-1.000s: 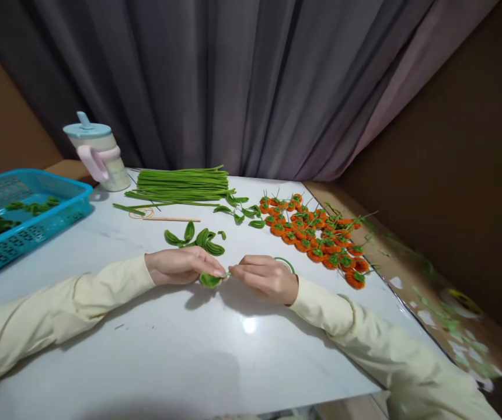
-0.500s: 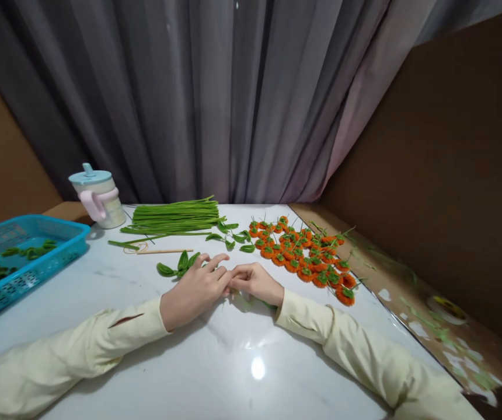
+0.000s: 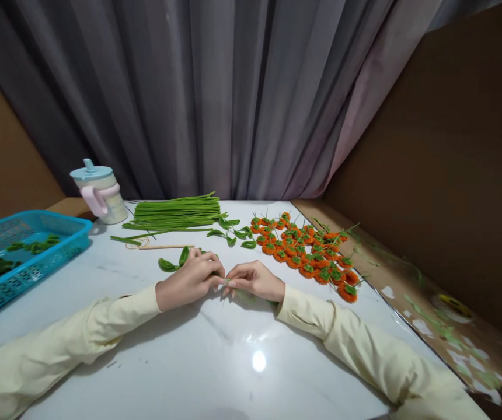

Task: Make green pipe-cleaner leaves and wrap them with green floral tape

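My left hand (image 3: 192,279) and my right hand (image 3: 255,281) meet over the middle of the table, fingertips almost touching. Both pinch a short light-green pipe cleaner piece (image 3: 227,282), mostly hidden by the fingers. Green pipe-cleaner leaves (image 3: 168,265) lie just behind my left hand, which partly covers them. Behind my hands, several more looped leaves (image 3: 248,245) are scattered on the white tabletop. To the right of them, orange pipe-cleaner persimmons (image 3: 295,262) with green tops and thin wire stems are laid in rows.
Straight green pipe cleaners (image 3: 176,213) lie stacked at the back. A thin wooden stick (image 3: 167,247) rests in front of them. At left stand a lidded cup (image 3: 111,201) and a blue basket (image 3: 69,248) holding green pieces. A roll of tape (image 3: 452,308) lies beyond the table's right edge.
My left hand's raised, spread fingers have curled in, and the hand has shifted slightly left. The green piece now shows between the fingertips. My right hand stays nearly in place.
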